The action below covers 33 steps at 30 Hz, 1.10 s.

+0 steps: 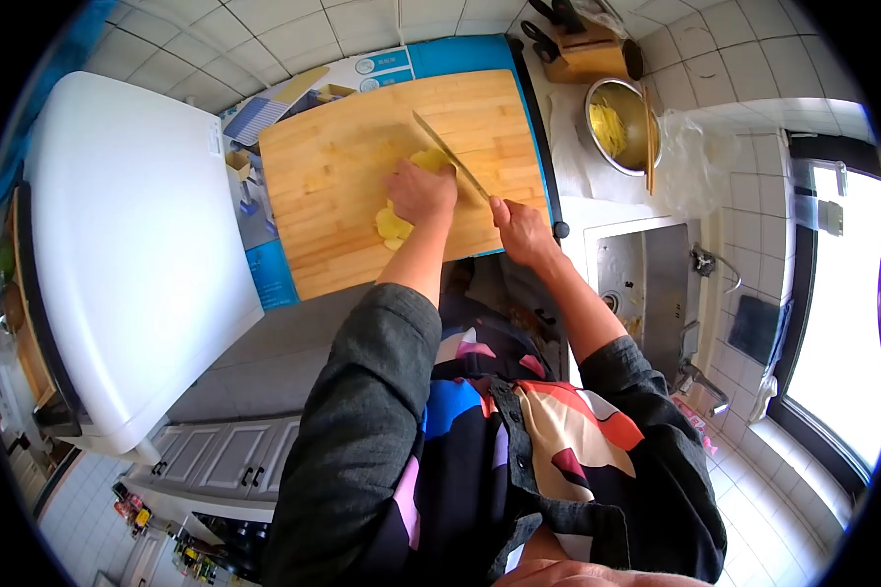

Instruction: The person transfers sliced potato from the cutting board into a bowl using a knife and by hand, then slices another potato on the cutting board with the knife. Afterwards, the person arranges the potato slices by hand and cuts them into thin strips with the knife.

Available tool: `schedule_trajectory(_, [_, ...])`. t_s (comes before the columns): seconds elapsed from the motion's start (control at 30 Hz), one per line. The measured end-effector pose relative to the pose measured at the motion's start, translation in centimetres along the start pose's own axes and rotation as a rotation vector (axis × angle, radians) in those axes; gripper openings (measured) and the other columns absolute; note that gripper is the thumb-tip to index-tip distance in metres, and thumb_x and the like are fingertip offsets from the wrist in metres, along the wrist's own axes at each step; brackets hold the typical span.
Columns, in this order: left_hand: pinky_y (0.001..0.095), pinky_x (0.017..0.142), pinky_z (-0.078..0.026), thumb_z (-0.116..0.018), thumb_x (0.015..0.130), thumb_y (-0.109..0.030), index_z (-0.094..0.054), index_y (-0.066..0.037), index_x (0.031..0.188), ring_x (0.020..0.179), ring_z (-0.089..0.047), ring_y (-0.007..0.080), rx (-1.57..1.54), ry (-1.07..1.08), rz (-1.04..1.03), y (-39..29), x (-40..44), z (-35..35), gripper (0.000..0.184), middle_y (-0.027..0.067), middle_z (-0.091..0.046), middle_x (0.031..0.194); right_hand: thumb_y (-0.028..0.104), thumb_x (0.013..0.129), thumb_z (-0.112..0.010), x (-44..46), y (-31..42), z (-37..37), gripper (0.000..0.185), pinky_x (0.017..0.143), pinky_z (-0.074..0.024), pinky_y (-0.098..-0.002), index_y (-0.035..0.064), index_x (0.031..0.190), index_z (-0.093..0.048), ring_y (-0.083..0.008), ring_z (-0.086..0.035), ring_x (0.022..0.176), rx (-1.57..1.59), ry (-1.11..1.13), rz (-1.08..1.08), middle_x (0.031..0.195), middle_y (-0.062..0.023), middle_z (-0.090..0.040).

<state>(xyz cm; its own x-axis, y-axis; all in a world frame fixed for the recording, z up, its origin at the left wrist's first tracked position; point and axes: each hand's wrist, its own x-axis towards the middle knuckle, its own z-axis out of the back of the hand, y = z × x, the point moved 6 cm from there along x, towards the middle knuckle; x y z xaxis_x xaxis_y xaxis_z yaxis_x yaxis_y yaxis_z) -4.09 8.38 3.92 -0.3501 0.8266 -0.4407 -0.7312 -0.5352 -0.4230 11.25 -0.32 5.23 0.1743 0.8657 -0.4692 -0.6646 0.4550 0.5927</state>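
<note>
On a wooden cutting board (323, 186) lie thin yellow slices (392, 226), some below my left hand (421, 191) and some just above it. My left hand rests on the slices with its fingers curled and pressed down on them. The handle of a knife (452, 158) is in my right hand (525, 233), at the board's lower right edge. The blade slants up and to the left, its edge close to the yellow pieces by my left fingertips. My left fingers partly cover the pieces.
A metal bowl (590, 127) with yellow shreds (608, 128) stands right of the board, chopsticks (650, 147) across its rim. Behind it is a knife block (587, 54). A sink (646, 293) lies at the right, a large white appliance (137, 245) at the left.
</note>
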Motion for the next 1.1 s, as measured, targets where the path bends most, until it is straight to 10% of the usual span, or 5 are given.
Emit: schedule_trajectory(1.1, [0.0453, 0.079, -0.048, -0.072, 0.07, -0.035, -0.052, -0.005, 0.105, 0.1, -0.054, 0.0337, -0.078, 0.006, 0.011, 0.0, -0.6, 0.5, 0.05, 0.0168, -0.049, 0.107, 0.045, 0.096, -0.029, -0.1, 0.7, 0.5, 0.058, 0.078, -0.042, -0.0504, -0.004, 0.089, -0.059, -0.0478, -0.053, 0.089, 0.019, 0.059, 0.003, 0.083, -0.0314, -0.058])
